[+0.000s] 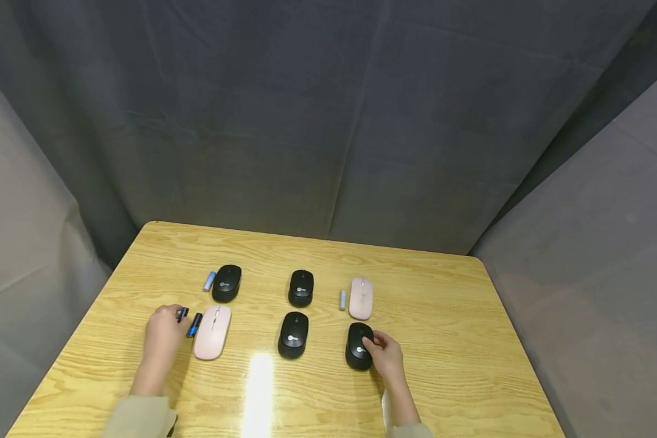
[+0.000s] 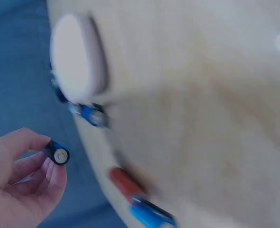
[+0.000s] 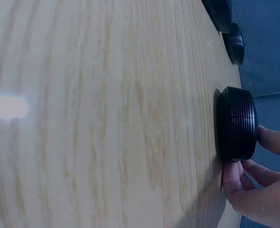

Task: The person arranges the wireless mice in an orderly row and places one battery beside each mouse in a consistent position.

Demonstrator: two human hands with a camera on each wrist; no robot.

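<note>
My left hand point(image 1: 163, 333) pinches a dark blue battery point(image 2: 58, 153) between thumb and fingers, held above the table at the left. Beside it a black-and-blue battery point(image 1: 194, 325) lies against a pink computer mouse point(image 1: 212, 333). The left wrist view, slightly blurred, also has a red battery point(image 2: 126, 184) and a bright blue battery point(image 2: 152, 216) on the table; the hand hides them in the head view. My right hand point(image 1: 387, 358) grips the right side of a black computer mouse point(image 1: 357, 348), thumb on top and fingers low along its side.
Behind these stand a black mouse point(image 1: 227, 283) with a light blue battery point(image 1: 209, 281), another black mouse point(image 1: 301, 288), and a second pink mouse point(image 1: 361, 298) with a pale battery point(image 1: 342, 300). One more black mouse point(image 1: 293, 334) sits mid-table. Grey curtains point(image 1: 285, 121) surround the wooden table point(image 1: 443, 316).
</note>
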